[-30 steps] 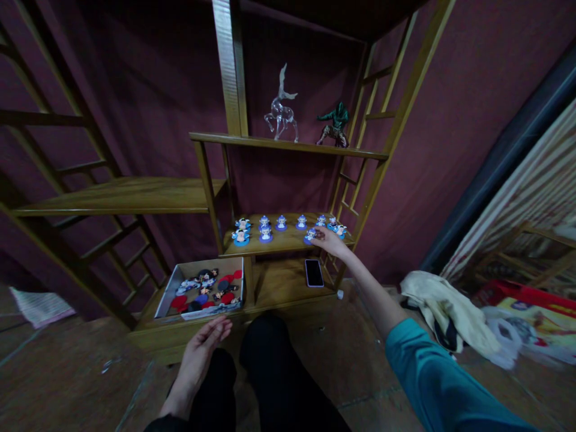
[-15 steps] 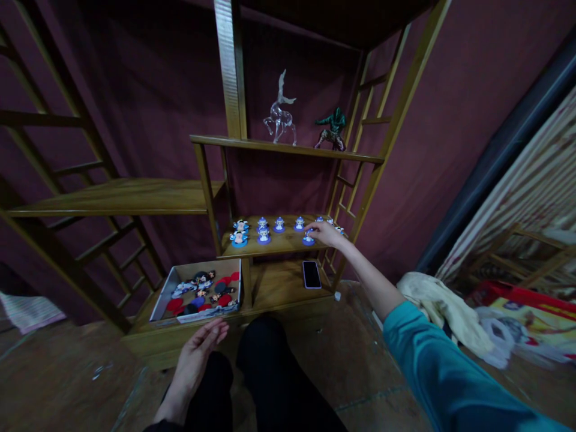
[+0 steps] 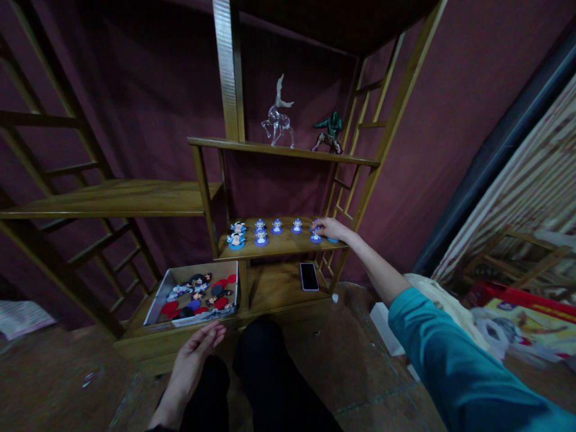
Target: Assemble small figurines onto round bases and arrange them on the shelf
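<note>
My right hand [image 3: 328, 228] reaches out to the low wooden shelf [image 3: 279, 246] and its fingers rest on a small figurine with a blue base [image 3: 315, 237] at the shelf's right end. Several more blue-based figurines [image 3: 261, 231] stand in rows to the left of it. My left hand [image 3: 197, 351] lies open on my left knee, holding nothing. A shallow cardboard box [image 3: 192, 293] with several small figures and red and blue discs sits on the bottom board to the left.
A phone [image 3: 309, 276] lies face up on the bottom board under the shelf. On the upper shelf stand a clear glass deer [image 3: 278, 117] and a green figure [image 3: 329, 132]. Cloth and a red printed box [image 3: 517, 312] lie on the floor at right.
My right hand has shifted slightly right and back along the shelf among the figurines. The view has drifted a little right and up. My left hand has stayed on my knee.
</note>
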Available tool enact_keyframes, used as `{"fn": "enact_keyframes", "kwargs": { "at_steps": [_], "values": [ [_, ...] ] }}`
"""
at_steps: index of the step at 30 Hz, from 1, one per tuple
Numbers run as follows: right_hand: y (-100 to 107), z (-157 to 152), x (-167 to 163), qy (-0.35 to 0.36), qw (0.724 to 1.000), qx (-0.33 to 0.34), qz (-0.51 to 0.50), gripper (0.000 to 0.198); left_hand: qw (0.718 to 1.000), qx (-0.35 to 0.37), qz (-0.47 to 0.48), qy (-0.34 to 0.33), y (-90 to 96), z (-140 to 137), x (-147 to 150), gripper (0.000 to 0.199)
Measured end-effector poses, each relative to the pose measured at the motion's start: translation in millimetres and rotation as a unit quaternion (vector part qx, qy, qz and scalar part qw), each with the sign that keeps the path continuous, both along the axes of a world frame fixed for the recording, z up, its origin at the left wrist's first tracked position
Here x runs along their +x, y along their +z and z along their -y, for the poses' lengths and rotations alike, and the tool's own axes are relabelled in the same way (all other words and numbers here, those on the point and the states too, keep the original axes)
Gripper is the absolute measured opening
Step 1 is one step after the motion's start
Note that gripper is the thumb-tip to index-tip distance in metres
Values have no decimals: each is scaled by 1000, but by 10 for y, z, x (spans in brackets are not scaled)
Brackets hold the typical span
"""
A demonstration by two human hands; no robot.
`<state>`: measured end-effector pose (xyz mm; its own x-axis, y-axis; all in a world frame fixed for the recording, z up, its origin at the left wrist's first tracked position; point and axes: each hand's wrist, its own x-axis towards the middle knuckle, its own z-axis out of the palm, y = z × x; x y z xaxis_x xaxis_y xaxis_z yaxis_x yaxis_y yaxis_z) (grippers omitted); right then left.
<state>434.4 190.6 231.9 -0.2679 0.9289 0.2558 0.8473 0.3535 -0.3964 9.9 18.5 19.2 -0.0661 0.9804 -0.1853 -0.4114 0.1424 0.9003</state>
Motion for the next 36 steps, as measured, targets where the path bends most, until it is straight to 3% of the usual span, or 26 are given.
{"fn": "enact_keyframes", "kwargs": {
  "at_steps": [11, 36],
  "values": [
    [62, 14, 67, 10, 999, 2, 45, 24, 1000, 3, 1, -6, -34, -5, -29, 43],
    [16, 29, 30, 11, 999, 5, 37, 23, 1000, -15, -7, 11, 87, 52, 29, 45]
  ]
}}
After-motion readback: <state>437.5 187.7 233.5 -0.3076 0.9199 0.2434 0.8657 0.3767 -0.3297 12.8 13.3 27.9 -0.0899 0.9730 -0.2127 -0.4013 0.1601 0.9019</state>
